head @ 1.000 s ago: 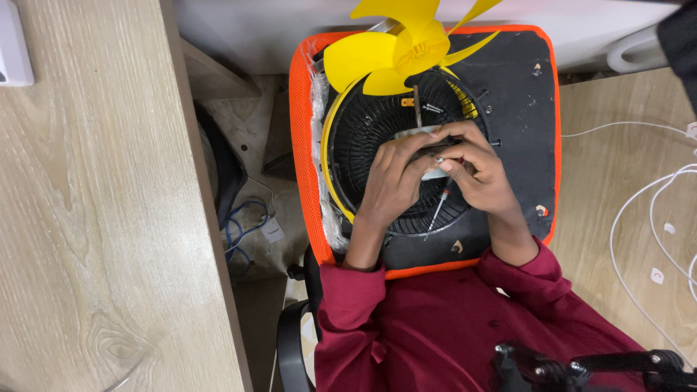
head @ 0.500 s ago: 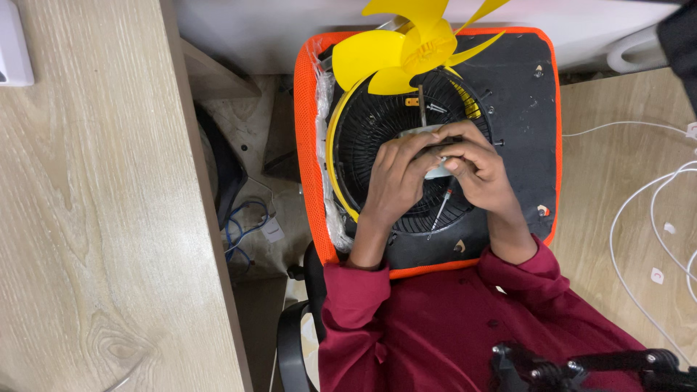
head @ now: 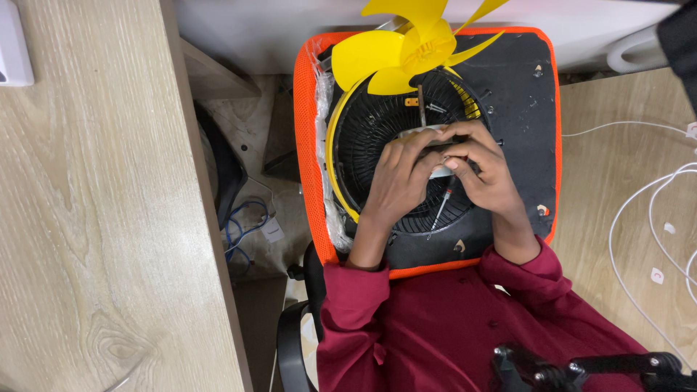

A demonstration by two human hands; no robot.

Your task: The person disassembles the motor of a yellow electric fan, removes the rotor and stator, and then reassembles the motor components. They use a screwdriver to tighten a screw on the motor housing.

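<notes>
A round black fan grille with a yellow rim lies flat on the black seat of an orange-edged chair. Both my hands rest at the grille's middle. My left hand curls its fingers around a small white part at the hub. My right hand pinches the same spot from the right. A thin screwdriver slants down from under my fingers. A yellow fan blade wheel sits at the chair's far edge, and loose screws lie on the grille.
A light wooden tabletop fills the left, with a white box at its far corner. Another wooden surface on the right carries white cables. Blue cable and clutter lie on the floor between them.
The view has shifted slightly; my hands stay at the grille's hub with only small finger movements.
</notes>
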